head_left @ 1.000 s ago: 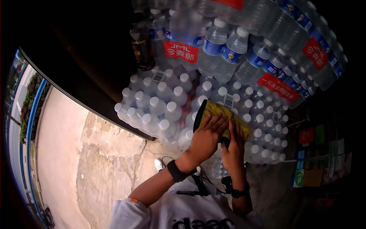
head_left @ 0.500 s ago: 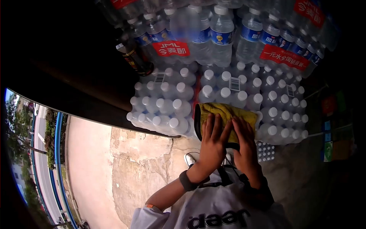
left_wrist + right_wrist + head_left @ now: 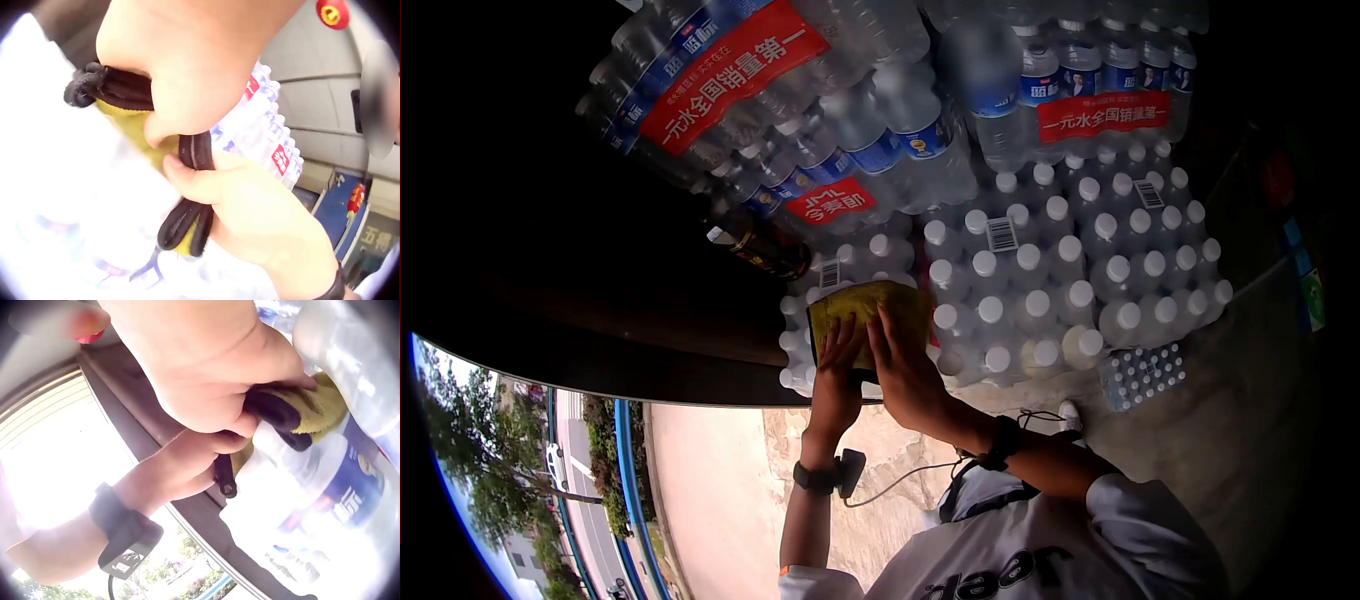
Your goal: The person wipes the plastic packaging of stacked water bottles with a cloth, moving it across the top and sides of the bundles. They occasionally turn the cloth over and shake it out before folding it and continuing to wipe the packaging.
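In the head view, a folded yellow cloth with a dark border covers part of the leftmost pack of capped bottles. My left hand and right hand hold it side by side, fingers stretched over its top. Both thumbs grip the dark near edge of the cloth in the left wrist view, where my left hand is above and my right hand below. The right wrist view has the cloth beside bottles, held by my right hand and left hand.
More bottle packs stand to the right, with labelled packs stacked behind. A dark bottle lies tilted at the left. A smaller-looking pack rests on the floor; a dark curved edge runs at the left.
Both hands and the cloth have moved left, from around the middle packs onto the leftmost pack. The head view has turned, bringing more stacked bottles in at the upper left.
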Motion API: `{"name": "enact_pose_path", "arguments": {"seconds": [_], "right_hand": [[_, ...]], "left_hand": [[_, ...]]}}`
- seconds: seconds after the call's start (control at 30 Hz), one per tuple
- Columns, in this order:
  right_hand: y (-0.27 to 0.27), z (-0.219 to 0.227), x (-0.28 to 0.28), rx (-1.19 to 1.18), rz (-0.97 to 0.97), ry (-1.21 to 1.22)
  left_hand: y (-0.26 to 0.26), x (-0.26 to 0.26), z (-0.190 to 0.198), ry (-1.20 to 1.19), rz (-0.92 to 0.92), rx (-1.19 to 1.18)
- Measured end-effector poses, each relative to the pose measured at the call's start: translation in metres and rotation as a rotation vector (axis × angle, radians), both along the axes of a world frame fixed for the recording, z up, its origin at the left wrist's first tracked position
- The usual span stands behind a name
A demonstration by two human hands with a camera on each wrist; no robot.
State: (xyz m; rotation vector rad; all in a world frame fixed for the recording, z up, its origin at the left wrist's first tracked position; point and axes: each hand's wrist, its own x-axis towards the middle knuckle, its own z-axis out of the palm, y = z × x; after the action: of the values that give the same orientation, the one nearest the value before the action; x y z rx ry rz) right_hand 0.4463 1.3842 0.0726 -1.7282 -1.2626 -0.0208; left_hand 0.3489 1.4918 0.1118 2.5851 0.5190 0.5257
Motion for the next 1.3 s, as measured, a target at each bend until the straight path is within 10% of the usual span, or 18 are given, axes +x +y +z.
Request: {"name": "enact_pose_path", "arguments": {"seconds": [0.43,0.73,0.9,1.03,1.07,1.23,1.3], "right_hand": [[0.044,0.024,0.028,-0.118,-0.173,0.011],[0.014,0.005,0.006,-0.309,-0.113,-0.132],[0.053,0.040,0.052,-0.735,0.061,-0.546],[0.081,0.082,0.091,-1.107,0.045,-0.145],[0.092,0.070,0.108,-1.137,0.076,-0.401],[0.098,0.129,0.091,-0.879,-0.154,-0.782],[0.102,0.112,0.095,-0.433,-0.295,-1.104]], "left_hand": [[0.071,0.052,0.023,0.193,-0.353,-0.089],[0.038,0.013,-0.019,0.096,-0.229,0.151],[0.087,0.059,-0.025,0.100,-0.382,0.086],[0.102,0.096,-0.013,0.171,-0.305,-0.032],[0.101,0.102,-0.007,0.177,-0.283,-0.090],[0.105,0.101,0.004,-0.074,-0.131,-0.544],[0.105,0.096,-0.004,-0.260,-0.027,-0.698]]}}
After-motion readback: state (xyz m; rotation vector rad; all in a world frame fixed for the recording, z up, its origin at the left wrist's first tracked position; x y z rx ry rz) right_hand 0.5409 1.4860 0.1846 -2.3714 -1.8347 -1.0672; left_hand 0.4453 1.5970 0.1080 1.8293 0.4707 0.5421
